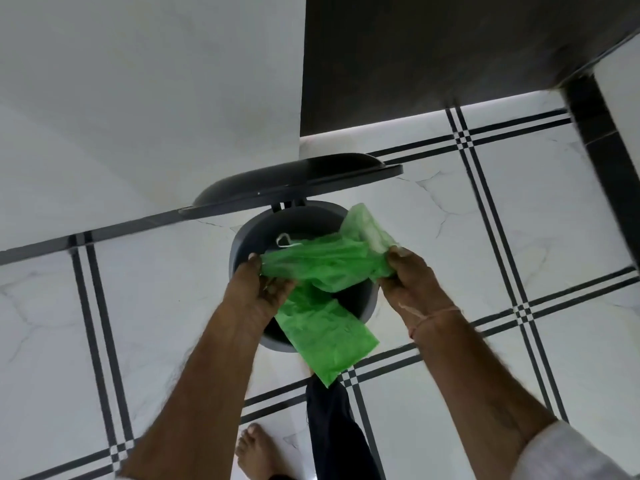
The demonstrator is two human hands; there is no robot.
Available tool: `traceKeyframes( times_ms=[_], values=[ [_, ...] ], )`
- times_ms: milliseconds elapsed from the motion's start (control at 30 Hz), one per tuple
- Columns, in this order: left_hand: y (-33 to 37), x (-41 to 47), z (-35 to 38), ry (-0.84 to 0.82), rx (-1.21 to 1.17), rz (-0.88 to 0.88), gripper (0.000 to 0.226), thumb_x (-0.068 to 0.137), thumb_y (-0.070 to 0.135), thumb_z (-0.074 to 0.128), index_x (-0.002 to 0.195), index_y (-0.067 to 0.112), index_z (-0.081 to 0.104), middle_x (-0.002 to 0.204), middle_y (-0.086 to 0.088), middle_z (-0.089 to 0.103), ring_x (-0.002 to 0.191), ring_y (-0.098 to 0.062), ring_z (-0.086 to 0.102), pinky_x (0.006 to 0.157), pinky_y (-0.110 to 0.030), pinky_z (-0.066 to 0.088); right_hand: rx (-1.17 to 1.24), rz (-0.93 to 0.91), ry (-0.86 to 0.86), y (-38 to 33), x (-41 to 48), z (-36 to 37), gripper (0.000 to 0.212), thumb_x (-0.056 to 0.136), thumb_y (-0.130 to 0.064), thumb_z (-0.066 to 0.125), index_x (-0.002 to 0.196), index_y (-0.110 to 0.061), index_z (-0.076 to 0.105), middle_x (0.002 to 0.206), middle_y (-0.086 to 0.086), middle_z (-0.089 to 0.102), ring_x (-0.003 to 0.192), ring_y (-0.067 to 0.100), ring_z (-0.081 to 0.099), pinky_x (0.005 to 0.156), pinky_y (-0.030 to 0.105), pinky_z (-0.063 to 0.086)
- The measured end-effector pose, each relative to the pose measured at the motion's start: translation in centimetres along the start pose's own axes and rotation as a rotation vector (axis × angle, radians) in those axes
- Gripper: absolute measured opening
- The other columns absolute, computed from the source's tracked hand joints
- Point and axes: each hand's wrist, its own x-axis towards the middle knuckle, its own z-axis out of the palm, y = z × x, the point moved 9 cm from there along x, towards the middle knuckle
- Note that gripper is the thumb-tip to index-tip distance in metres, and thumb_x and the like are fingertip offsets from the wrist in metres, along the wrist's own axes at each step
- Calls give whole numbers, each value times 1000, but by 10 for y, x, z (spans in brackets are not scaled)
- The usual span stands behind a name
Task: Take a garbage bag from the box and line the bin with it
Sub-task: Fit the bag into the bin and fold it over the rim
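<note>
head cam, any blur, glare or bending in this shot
Head view: the left hand and right hand look slightly motion-smeared; the floor tile lines fan out from wide-angle distortion; a bright strip glows under the dark panel; the green bag stays readable.

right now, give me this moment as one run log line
left hand: holds bag | right hand: holds bag | green bag: still folded, above open bin | lid: up | lining: not done
</note>
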Motion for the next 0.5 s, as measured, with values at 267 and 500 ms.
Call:
traceKeyframes(
  times_ms=[267,500],
  values=[
    [30,-15,36,-251,-134,324,37,108,37,44,129,11,60,113,-8,74,78,-15,76,66,-32,64,-479,-484,-234,-1,-45,78,16,94,-3,62,108,-4,70,109,12,75,102,25,72,88,43,61],
    [23,-1,7,-85,112,309,28,106,38,51,118,18,67,114,-7,72,98,-20,70,74,-33,62,-435,-206,-125,45,-21,71,17,100,-6,62,101,-15,77,102,10,79,102,29,74,95,52,59]
  ],
)
